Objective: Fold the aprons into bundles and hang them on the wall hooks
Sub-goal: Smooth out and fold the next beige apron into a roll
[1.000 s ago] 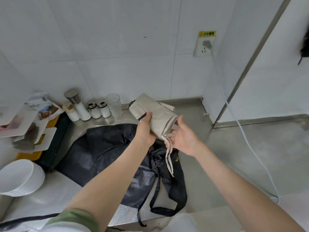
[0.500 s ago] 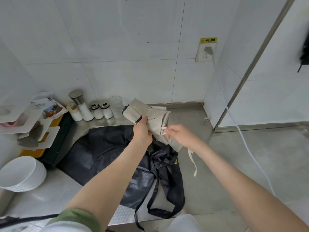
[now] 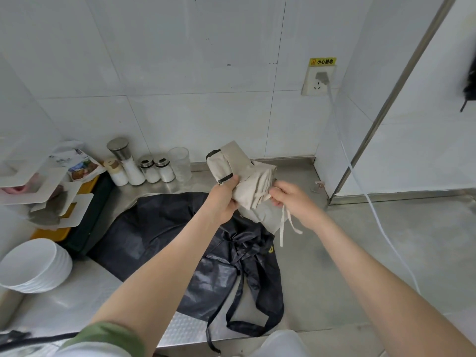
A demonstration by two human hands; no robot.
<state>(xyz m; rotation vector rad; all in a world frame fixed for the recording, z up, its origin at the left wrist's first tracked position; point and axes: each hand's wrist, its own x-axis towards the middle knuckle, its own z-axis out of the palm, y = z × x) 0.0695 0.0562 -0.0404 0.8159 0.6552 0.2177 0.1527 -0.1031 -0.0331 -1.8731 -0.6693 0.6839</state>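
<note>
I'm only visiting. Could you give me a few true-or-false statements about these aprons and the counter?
1. The left hand grips the rolled beige apron. True.
2. The right hand lies flat on the counter. False: it pinches the beige apron's tie strings.
3. The black apron hangs on a hook. False: it lies spread on the steel counter.
4. White bowls are stacked at the counter's left. True.
5. The wall socket is unused. False: a white cable is plugged in.
</note>
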